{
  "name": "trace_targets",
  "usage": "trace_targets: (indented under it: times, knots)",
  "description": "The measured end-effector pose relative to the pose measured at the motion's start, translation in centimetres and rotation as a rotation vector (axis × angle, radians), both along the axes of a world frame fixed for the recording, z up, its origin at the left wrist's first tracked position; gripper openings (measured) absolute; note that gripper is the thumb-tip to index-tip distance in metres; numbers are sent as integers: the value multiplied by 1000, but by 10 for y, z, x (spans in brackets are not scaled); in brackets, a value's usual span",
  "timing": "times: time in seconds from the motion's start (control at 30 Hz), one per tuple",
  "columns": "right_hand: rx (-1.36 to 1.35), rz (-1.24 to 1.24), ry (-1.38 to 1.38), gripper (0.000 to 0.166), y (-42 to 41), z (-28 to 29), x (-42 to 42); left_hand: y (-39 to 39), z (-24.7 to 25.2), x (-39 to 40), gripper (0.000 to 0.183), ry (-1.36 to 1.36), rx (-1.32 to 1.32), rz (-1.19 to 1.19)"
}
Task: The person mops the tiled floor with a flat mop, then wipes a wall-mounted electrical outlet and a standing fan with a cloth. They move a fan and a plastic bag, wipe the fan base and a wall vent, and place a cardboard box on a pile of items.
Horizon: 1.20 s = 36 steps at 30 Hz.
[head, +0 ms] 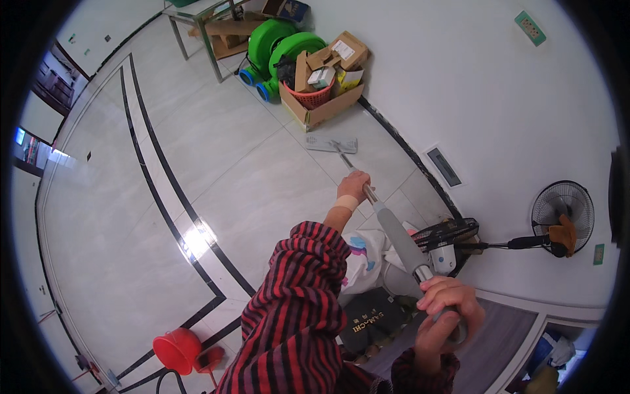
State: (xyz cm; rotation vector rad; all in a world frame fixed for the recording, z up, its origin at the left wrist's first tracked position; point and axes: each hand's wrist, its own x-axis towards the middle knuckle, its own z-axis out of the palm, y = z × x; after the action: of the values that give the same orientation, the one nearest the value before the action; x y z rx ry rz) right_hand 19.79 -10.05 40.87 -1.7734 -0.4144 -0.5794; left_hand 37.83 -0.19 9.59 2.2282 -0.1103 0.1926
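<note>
A flat mop with a metal pole and grey sleeve (401, 236) runs from the lower right up to its grey mop head (331, 144), which lies on the tiled floor (256, 182) beside the cardboard box. My left hand (353, 187) is closed around the metal pole, below the mop head in the picture; a tan band circles that wrist. Near the top end of the handle, my right hand (448, 310) wraps its fingers around the grip. Both arms wear red and dark striped sleeves.
An open cardboard box (334, 106) holds a red basket and cartons, beside green blowers (290, 47). A metal-legged table (211, 47) stands behind. Pedestal fan (562, 216) and white bag (366, 256) are at right. A red bucket (177, 350) sits lower left. The wall borders the right.
</note>
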Motion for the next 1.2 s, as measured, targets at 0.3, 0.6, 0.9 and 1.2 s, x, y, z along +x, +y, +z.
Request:
trace_targets:
  times: [0.3, 0.6, 0.9, 1.2]
  knots:
    - [-289, -153, -220, 25, -24, 84, -22, -11, 59, -90, 27, -108, -182, 47]
    - [-493, -456, -227, 35, -68, 129, -34, 9, 95, -265, 19, 85, -274, -74]
    - [553, 70, 537, 26, -39, 27, -49, 70, 18, -385, 19, 532, 49, -125]
    - [694, 271, 140, 39, -133, 77, -95, 39, 95, -353, 20, 371, -39, -401]
